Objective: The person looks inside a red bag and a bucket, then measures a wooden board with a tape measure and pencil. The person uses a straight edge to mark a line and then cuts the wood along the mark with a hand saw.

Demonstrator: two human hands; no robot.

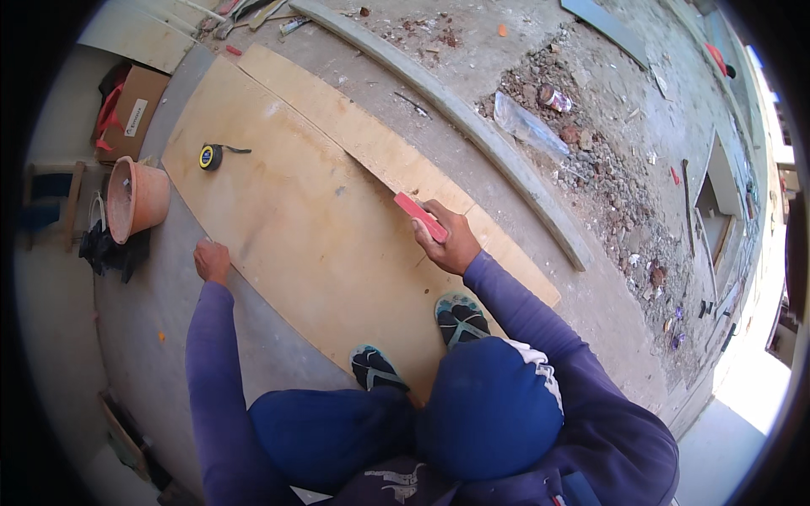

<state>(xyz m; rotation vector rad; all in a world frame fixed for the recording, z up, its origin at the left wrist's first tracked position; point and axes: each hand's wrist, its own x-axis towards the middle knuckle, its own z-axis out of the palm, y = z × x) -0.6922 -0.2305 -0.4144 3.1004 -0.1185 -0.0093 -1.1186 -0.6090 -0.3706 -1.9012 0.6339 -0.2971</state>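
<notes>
A large tan plywood sheet (pixel 287 219) lies under my feet, with a long, straight cut separating a narrow strip (pixel 337 118) along its far right side. My right hand (pixel 456 244) is closed round the red handle of a handsaw (pixel 419 216). Its thin dark blade, seen nearly edge-on, runs forward into the cut line. At the sheet's left edge, my left hand (pixel 213 261) has its fingers curled and pressed on that edge; the fingertips are partly hidden. A black and yellow tape measure (pixel 211 157) rests on the sheet, its tongue slightly out.
My sandalled feet (pixel 375 368) stand on the plywood. An orange bucket (pixel 137 199), a black bag (pixel 118 253) and a cardboard box (pixel 135 110) are at the left. Beyond the strip lies a long grey beam (pixel 456 114), then rubble (pixel 591 160) with a clear plastic bottle (pixel 530 125).
</notes>
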